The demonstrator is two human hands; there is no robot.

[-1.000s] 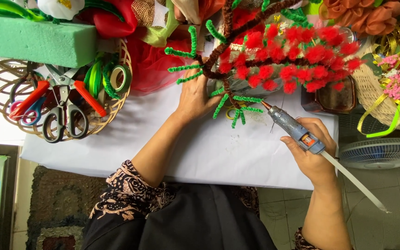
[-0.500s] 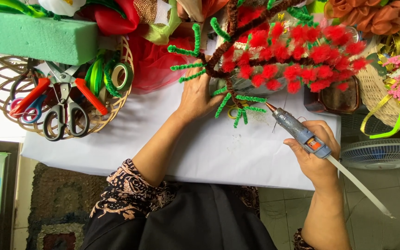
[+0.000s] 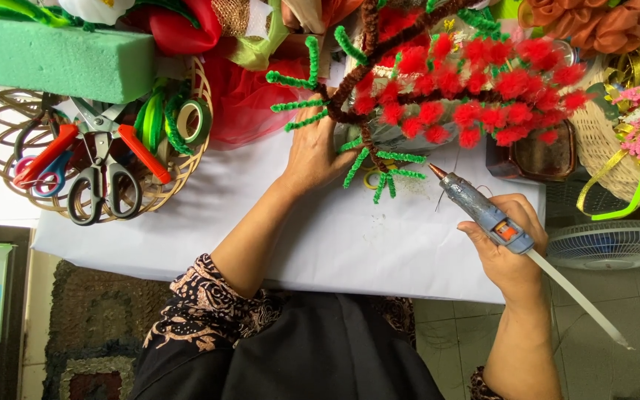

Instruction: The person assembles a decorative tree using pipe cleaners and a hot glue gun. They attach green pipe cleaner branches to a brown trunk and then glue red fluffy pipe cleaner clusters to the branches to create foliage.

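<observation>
A craft tree of brown pipe-cleaner branches with red pompoms and green pipe-cleaner tips stands over the white table. My left hand grips its trunk near the base, fingers partly hidden by the branches. My right hand holds a blue-grey hot glue gun, its copper nozzle pointing up-left toward the lower green tips, a little apart from them. A white glue stick sticks out of the gun's back.
A wicker basket at left holds scissors, orange-handled pliers, green tape rolls and a green foam block. Red fabric lies behind. A brown pot, a woven basket with pink flowers and a fan are at right.
The glue gun has drawn back slightly down and right from the green tips. My left hand keeps its grip on the trunk.
</observation>
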